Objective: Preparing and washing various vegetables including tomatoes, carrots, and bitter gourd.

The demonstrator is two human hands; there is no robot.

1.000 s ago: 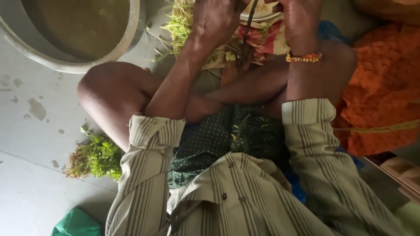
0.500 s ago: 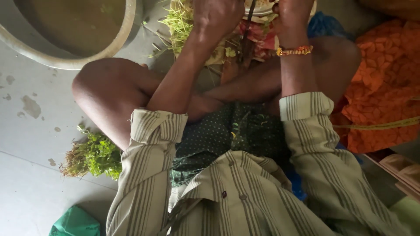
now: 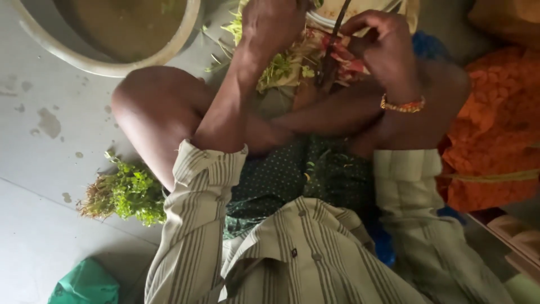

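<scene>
Now closer in view than before: left hand [image 3: 274,25] clenched on leafy greens [image 3: 277,67]; right hand [image 3: 382,48] pinching upright blade [image 3: 332,53], cutting apparently ongoing.

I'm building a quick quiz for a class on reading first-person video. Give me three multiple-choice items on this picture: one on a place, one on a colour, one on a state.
1. Where does the loose bunch of green herbs lie?
A. in the basin
B. on the floor beside the left knee
C. on the orange cloth

2. What colour is the bracelet on the right hand?
A. orange and gold
B. blue
C. white

3. How is the left hand engaged?
A. resting flat on the floor
B. closed over leafy greens
C. hanging empty

Answers: 1 B, the bunch sits on the grey floor by the knee; 2 A, the beads look orange-gold at the wrist; 3 B, the fingers curl down onto the greens.
</scene>
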